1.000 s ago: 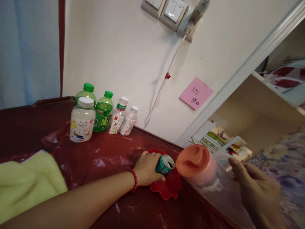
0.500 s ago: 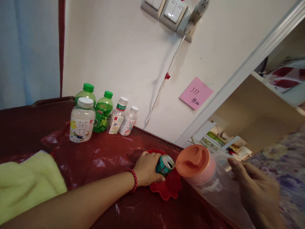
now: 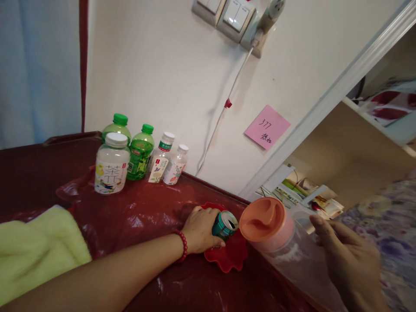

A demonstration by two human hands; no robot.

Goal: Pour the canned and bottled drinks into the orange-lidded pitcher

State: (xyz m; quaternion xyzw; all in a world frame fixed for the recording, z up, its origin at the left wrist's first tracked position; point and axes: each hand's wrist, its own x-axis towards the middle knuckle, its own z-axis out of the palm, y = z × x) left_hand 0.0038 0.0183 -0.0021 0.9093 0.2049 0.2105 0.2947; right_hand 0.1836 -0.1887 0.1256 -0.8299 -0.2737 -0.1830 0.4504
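1 grn can (image 3: 222,227), gripped in L hand (image 3: 199,229), nr jug (image 3: 292,253)

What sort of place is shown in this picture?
Probably a room in a home: light switches on the wall, a plastic pitcher with an orange lid, and bottles on a table.

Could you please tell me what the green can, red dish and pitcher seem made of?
Green can: probably painted metal, with a bare silvery top. Red dish: likely smooth plastic, from its even colour and thin wavy rim. Pitcher: smooth, translucent body, plastic or perhaps glass; its orange lid looks like satin moulded plastic.
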